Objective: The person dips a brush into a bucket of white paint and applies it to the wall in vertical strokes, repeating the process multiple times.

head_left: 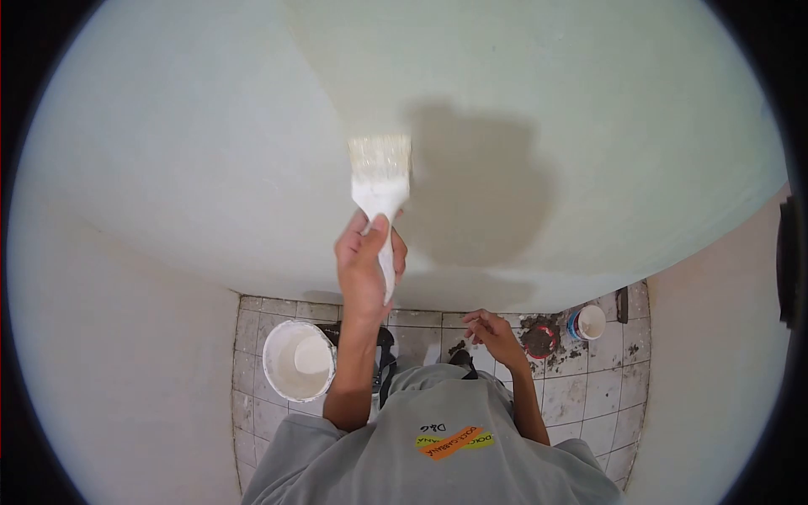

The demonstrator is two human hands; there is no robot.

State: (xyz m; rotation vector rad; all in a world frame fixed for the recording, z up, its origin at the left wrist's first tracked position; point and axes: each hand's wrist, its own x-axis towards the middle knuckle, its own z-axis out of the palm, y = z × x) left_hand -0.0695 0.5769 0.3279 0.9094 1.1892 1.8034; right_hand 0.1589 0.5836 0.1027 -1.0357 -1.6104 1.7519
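Pale wall (210, 151) fills view, tiled floor (589, 404) below. Brush (380, 172) is gripped in left hand (366, 265), bristles on wall; right hand (492, 332) hangs loosely curled, empty. Open paint bucket (296, 360) underfoot could be kicked over.

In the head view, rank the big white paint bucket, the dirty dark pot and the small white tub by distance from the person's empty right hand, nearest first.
1. Dirty dark pot: on the tiles, just to the right of the right hand.
2. Small white tub: further right, beside the pot.
3. Big white paint bucket: far off on the left side.
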